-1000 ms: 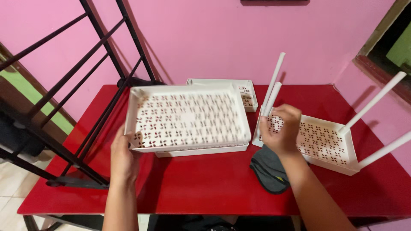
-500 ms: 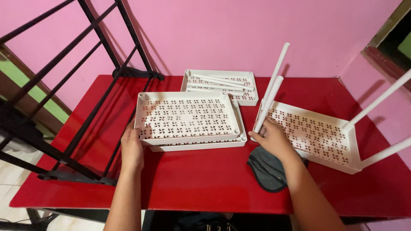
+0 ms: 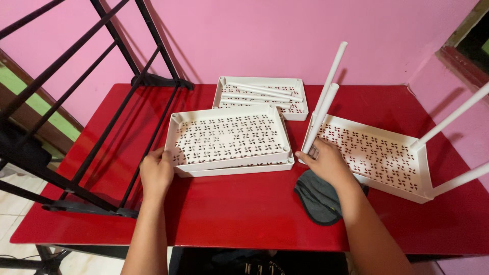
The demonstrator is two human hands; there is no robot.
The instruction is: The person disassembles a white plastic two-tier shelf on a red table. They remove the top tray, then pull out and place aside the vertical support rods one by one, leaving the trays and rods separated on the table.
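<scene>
the left hand (image 3: 156, 173) rests against the near left corner of two stacked white perforated trays (image 3: 229, 138), fingers curled onto the rim; how firmly it grips cannot be told. the upper tray sits slightly askew on the lower one, both flat on the red table (image 3: 244, 214). the right hand (image 3: 323, 163) closes around the base of a white post (image 3: 321, 118) that stands, leaning a little, in the near left corner of a third white tray (image 3: 377, 160); that tray extends away to the right of the grip, with more white posts rising from its far corners. just below the right wrist lies a dark grey cloth (image 3: 318, 196). beyond the stacked trays sits another tray (image 3: 261, 97) holding loose white rods. left of the left hand, a black metal frame (image 3: 91, 127) leans across the table edge.
</scene>
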